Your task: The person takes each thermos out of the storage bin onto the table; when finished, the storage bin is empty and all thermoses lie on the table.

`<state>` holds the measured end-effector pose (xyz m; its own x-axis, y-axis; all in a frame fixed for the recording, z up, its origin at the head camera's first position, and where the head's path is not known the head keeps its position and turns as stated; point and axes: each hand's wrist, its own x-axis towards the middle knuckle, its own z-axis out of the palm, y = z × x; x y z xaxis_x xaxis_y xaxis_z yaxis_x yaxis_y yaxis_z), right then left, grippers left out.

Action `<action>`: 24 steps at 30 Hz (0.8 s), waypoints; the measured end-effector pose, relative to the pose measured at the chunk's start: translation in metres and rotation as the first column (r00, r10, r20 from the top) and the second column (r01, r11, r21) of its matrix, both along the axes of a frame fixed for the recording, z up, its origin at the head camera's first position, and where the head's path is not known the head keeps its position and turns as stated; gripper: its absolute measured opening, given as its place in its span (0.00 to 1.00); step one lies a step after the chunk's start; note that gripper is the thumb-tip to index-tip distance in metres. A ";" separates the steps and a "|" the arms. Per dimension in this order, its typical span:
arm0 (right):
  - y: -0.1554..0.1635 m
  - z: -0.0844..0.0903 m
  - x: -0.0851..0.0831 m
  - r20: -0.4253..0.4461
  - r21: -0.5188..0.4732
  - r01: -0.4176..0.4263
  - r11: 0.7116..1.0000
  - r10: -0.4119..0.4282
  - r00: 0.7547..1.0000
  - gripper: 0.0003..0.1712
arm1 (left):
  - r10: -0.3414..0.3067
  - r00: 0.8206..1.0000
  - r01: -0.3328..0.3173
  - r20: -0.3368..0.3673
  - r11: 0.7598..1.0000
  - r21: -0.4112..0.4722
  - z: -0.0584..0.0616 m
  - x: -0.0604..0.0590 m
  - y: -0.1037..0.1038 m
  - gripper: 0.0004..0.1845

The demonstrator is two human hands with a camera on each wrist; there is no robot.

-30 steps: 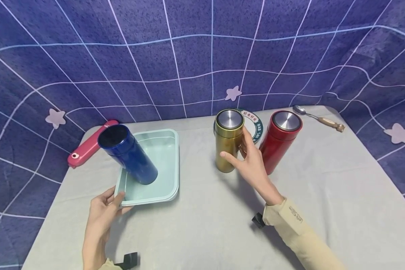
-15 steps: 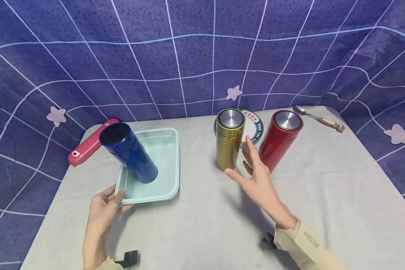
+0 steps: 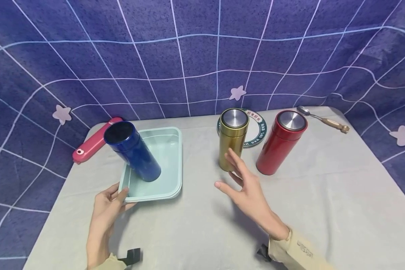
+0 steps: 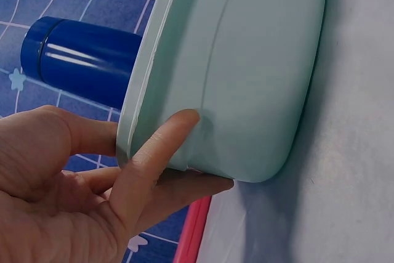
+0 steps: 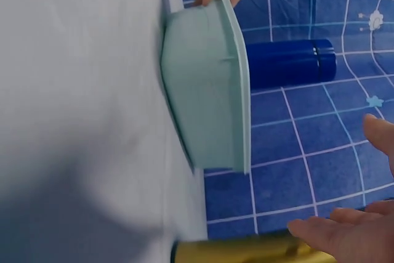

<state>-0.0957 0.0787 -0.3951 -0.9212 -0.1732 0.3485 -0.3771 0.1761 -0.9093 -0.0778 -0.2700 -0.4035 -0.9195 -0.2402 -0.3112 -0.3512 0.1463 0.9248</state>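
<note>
The left hand (image 3: 108, 205) pinches the near left corner of the pale green tray (image 3: 173, 167), thumb on the rim and fingers beneath. A blue flask (image 3: 132, 151) stands inside it, leaning left. Judging by that lean, the tray is best kept level and steady so the flask does not topple. The right hand (image 3: 246, 191) hovers with fingers spread, holding nothing, just near of the gold flask (image 3: 233, 138). To its right stands 1 red flask (image 3: 281, 143), close enough to be knocked by a wide reach. Farther off lie a round coaster (image 3: 256, 127), a spoon (image 3: 322, 119) at the far right and a pink case (image 3: 96, 145) left of the tray.
</note>
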 end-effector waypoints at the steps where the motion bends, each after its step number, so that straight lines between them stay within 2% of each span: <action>1: -0.003 -0.001 -0.001 0.006 -0.002 -0.010 1.000 0.010 1.000 0.50 | -0.002 1.000 0.002 -0.002 1.000 -0.002 0.000 0.000 0.000 0.30; 12: -0.034 0.000 -0.023 0.105 -0.049 -0.106 0.993 0.110 0.988 0.49 | -0.002 1.000 0.002 -0.019 1.000 -0.022 0.001 0.000 -0.001 0.29; 19: -0.057 0.005 -0.040 0.072 -0.070 -0.159 0.985 0.164 0.984 0.50 | -0.002 1.000 0.001 -0.017 1.000 -0.029 0.000 0.000 0.000 0.29; 24: -0.075 0.010 -0.051 0.059 -0.074 -0.199 0.977 0.203 0.977 0.51 | 0.005 1.000 -0.005 -0.021 1.000 0.001 0.000 0.002 -0.001 0.29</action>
